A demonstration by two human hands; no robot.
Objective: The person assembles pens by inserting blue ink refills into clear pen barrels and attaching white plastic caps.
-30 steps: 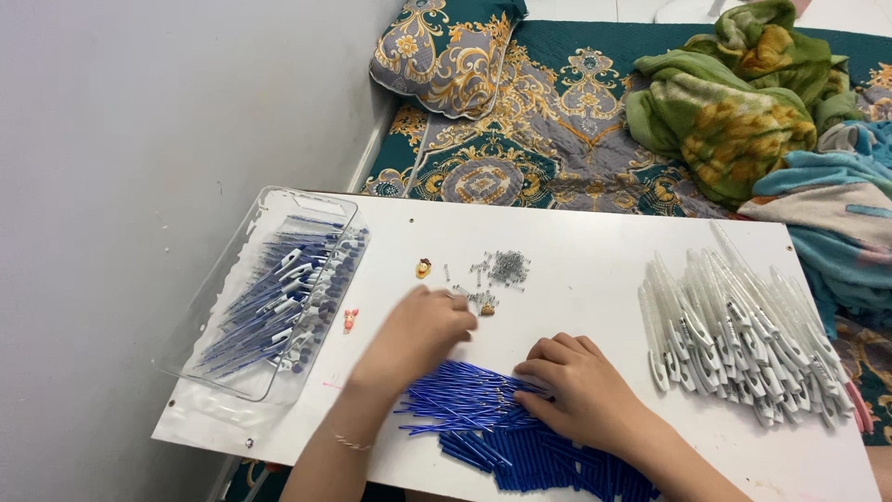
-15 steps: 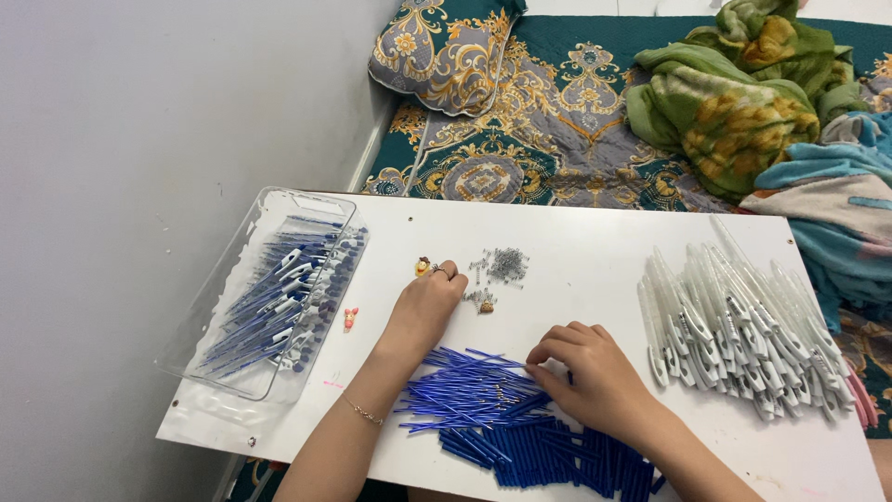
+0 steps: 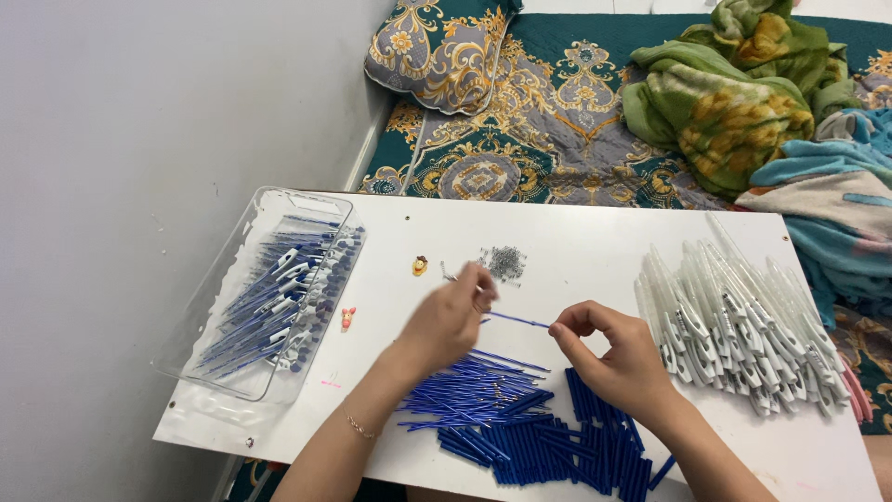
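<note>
My left hand and my right hand are raised over a white table, pinching the two ends of one thin blue refill between them. Below the hands lies a heap of blue refills and short blue tubes. A small grey pile of springs sits just beyond my left hand. Several white pen barrels are heaped to the right of my right hand.
A clear plastic tray holding assembled blue pens stands at the table's left. Two tiny figurines lie near it. A bed with patterned cover, pillow and crumpled blankets lies beyond; a grey wall is on the left.
My left hand went from the refill heap to the spring pile and came back. Both hands have lifted off the heap and now hold one refill between them.
</note>
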